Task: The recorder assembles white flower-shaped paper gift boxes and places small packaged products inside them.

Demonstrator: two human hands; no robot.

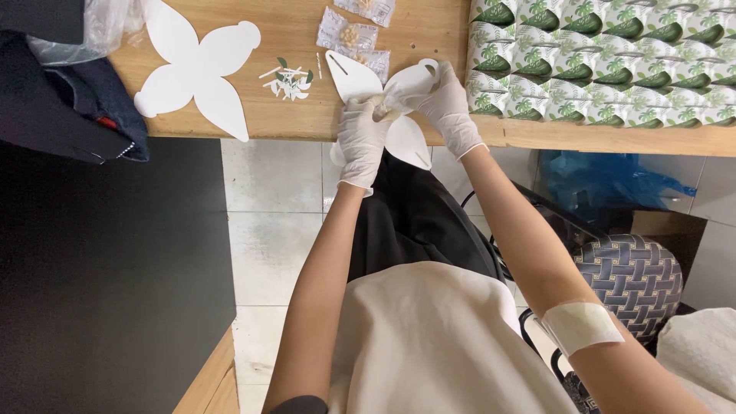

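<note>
Your gloved left hand and right hand both pinch a smooth white petal-shaped card cutout at the wooden counter edge, upper centre of the frame. A matching flat cutout lies upper left; clear crinkly sachets sit just above your hands.

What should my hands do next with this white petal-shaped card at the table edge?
Probably fold the next petal inward. Both gloved hands, left hand and right hand, pinch the white card at its middle, and its petals are spread half folded, unlike the flat card nearby.
</note>
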